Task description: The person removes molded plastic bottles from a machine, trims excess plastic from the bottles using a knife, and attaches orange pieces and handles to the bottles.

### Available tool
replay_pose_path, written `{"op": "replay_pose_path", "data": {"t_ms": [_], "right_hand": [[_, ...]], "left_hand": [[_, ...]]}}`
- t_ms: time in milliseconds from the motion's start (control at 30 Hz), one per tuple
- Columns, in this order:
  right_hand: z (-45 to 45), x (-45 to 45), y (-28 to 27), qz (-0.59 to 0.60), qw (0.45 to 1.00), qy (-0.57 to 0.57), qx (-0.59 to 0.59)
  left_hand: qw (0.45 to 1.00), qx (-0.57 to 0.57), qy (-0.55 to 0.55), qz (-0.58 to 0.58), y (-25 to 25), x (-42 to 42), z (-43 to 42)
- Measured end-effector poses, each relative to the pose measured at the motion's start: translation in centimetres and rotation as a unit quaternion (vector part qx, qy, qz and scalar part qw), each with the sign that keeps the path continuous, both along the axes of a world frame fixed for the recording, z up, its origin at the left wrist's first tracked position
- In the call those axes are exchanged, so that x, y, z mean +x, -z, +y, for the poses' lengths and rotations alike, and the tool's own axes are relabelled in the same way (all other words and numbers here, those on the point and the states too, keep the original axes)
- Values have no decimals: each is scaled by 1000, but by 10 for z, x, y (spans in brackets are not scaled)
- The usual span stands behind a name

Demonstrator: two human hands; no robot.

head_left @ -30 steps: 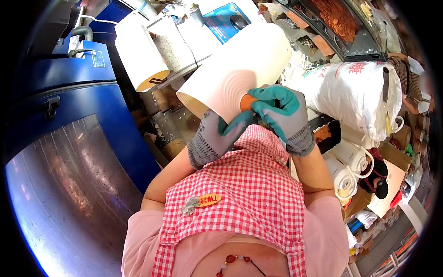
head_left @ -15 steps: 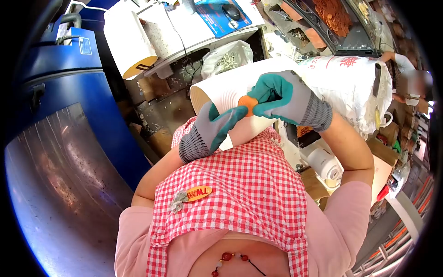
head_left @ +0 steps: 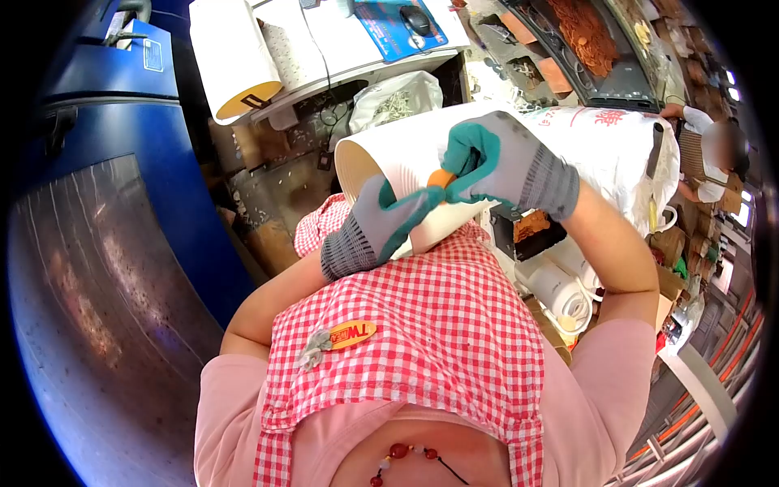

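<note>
A small, flat orange piece (head_left: 441,178) is pinched between the gloved fingers of both hands. My right hand (head_left: 495,162), in a grey glove with green palm and fingers, closes thumb and fingers on its upper side. From below, the fingertips of my left hand (head_left: 393,217), gloved alike, meet the piece at its lower edge. Its underside and part of its face are hidden by the fingers. Both hands are just over a large white ridged cylinder (head_left: 406,146) lying on its side, with an open end to the left.
A blue machine (head_left: 154,211) with a metal panel stands at left. Ahead is a white table with a mouse (head_left: 415,20) and a white roll (head_left: 231,61). A white bag (head_left: 398,101) holds small pieces. A black tray (head_left: 621,93) has orange pieces. Another person (head_left: 710,154) is at far right.
The orange piece has turned from showing its round face to a narrower, tilted view. My left hand has shifted slightly right, closer to my right hand. The camera view has moved a little.
</note>
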State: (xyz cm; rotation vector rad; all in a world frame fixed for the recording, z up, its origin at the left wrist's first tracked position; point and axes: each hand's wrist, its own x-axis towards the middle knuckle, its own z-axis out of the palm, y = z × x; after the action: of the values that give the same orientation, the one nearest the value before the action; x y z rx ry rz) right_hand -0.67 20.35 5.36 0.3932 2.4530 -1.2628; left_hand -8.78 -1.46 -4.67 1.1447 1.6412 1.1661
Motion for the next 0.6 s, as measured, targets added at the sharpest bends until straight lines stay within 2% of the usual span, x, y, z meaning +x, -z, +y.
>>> {"op": "replay_pose_path", "data": {"t_ms": [33,67,100,133,200,233,267,300,333,367,400,433,467,500,533,567,600], "right_hand": [[2,-3,-3,0,1000,4,4],[1,-6,-6,-48,999,-1,-24],[0,-7,-8,-96,994,-7,-53],[-3,-2,1,-9,999,-13,-42],[-10,-2,6,-10,999,-33,-12],[-14,-1,8,-11,998,-51,22],[-19,11,25,69,997,-16,15],[-24,17,24,71,997,2,26],[-34,24,25,118,990,66,40],[-40,29,30,122,987,86,63],[-46,35,23,113,981,134,78],[-46,48,23,110,980,165,19],[-41,63,15,136,955,238,-114],[-37,83,6,165,906,298,-252],[-20,111,32,257,857,330,-302],[5,143,52,347,836,385,-182],[27,175,37,309,809,492,-92]], "left_hand": [[962,-114,-66,-241,-3,5,3],[939,-110,-54,-322,-3,-2,1],[939,-110,-48,-321,2,-3,-1],[951,-61,-29,-302,10,-3,-4],[919,-101,-137,-355,-24,2,1],[920,-143,-156,-329,-21,2,-6],[925,-127,-130,-332,-19,-3,-6],[929,-111,-104,-336,-16,-9,-4],[932,-95,-78,-340,-13,-14,-1],[911,-107,-97,-386,-5,-20,-2],[899,-76,-99,-420,-22,-16,6],[917,-93,-66,-382,-19,-17,5],[942,-78,-44,-324,-17,-15,8],[962,-66,-29,-262,-18,-11,8],[968,-72,-24,-239,-12,-11,3],[967,-65,-33,-245,-12,-9,5],[965,-58,-42,-250,-12,-7,7]]}}
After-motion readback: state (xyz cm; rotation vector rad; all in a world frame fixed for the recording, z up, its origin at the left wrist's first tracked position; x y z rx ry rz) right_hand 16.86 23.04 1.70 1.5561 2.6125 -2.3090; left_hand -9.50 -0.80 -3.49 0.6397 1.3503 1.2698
